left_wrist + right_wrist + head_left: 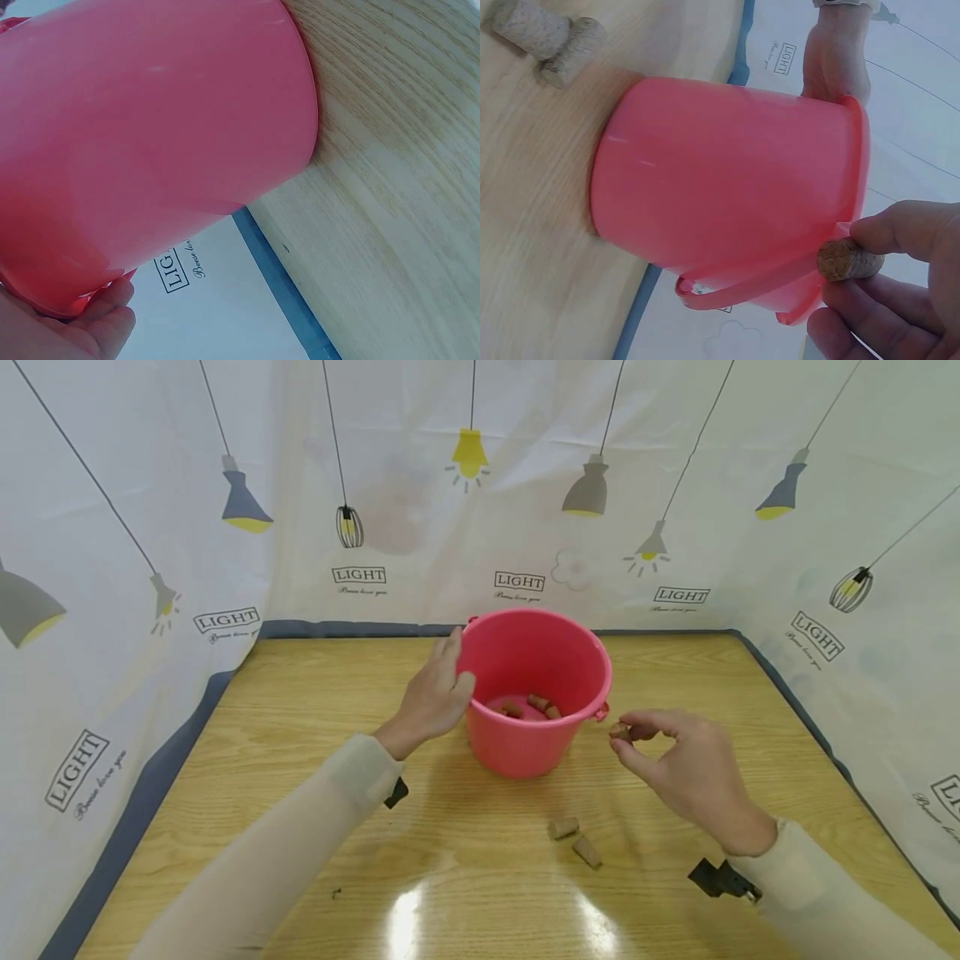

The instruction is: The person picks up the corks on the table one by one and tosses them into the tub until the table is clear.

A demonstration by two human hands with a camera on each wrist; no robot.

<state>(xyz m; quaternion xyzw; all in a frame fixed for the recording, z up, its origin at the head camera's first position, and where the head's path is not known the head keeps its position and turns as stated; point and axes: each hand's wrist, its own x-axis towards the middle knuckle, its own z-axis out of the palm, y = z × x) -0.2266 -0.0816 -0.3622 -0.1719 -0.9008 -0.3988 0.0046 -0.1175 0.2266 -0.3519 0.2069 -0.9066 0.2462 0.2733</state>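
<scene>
A pink plastic bucket (525, 743) stands upright on the wooden table, several corks (542, 703) lying at its bottom. My left hand (435, 697) holds the bucket's left rim, with the thumb at the rim's edge and the fingers along the outside; in the left wrist view those fingertips (112, 330) show under the rim. Just right of the bucket, my right hand (693, 772) pinches a cork (850, 260) between thumb and fingers, near rim height. Two more corks, one (564, 827) beside the other (587, 852), lie on the table in front of the bucket.
The bucket's handle (754, 289) hangs down its side in the right wrist view. White cloth walls (420, 527) printed with lamps enclose the table (315, 827) at the back and both sides. A small dark speck (336, 893) lies near the table's front left.
</scene>
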